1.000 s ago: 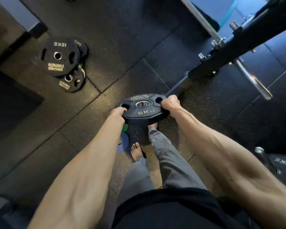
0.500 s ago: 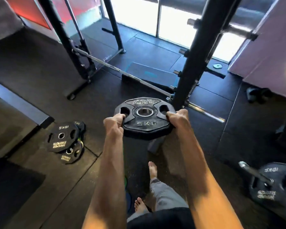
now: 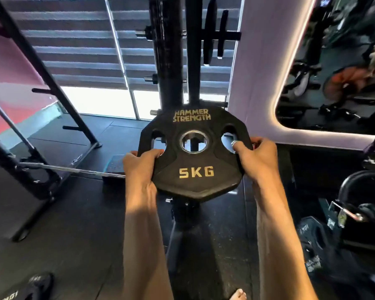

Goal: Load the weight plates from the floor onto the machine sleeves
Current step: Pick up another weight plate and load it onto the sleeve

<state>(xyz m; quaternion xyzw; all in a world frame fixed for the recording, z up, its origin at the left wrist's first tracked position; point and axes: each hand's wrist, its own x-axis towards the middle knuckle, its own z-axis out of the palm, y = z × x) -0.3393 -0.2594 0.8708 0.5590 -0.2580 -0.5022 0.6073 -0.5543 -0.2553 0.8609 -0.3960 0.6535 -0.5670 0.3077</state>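
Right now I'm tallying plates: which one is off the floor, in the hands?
The 5KG plate, gripped by the left hand and right hand. The 10KG plates lie low.

Daylight glares white through the lower window (image 3: 100,102) under the slatted blinds (image 3: 74,50), overexposed. The black floor (image 3: 74,224) stays dim. A hard shadow band crosses the left forearm (image 3: 141,204). Wide-angle distortion bends uprights near the edges; the corners are soft and smeared.

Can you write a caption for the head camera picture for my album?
Both hands, left and right, hold a black rubber 5 kg weight plate up before the black steel machine upright.
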